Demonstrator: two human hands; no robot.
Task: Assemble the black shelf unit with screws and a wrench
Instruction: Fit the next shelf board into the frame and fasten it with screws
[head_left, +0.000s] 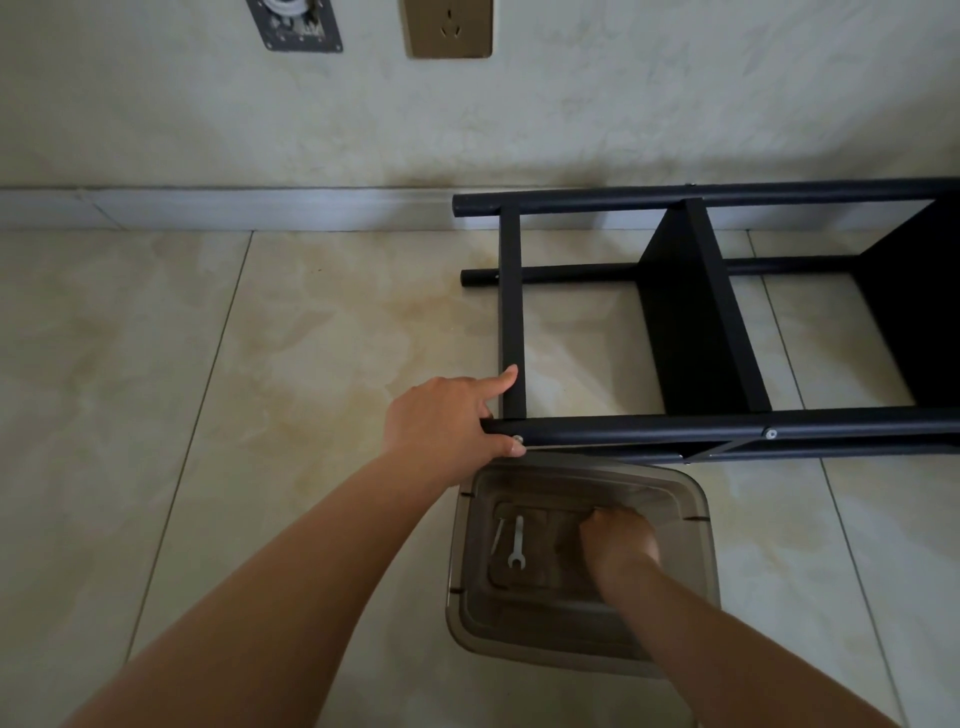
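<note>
Shelf unit (696, 312): matte black poles, crossbars and panels, with silver screw heads (771, 433). Bin (691, 499): translucent smoky grey-brown plastic. Wrench (517, 545): silver-white. Floor (260, 364): glossy cream tiles, beige marbled veining, thin dark grout lines. Skirting (208, 208): pale grey. Wall (623, 104): mottled off-white. Socket plate (449, 28): tan-gold.

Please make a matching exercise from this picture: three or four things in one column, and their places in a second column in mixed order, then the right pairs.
Things:
1. wrench
2. left hand
3. right hand
4. wall socket

Places:
A. on the wall, upper part of the view
B. gripping the near end of the black shelf unit
C. lying on the bottom of the plastic bin
D. reaching down inside the bin

Pairs: 1-C, 2-B, 3-D, 4-A
</note>
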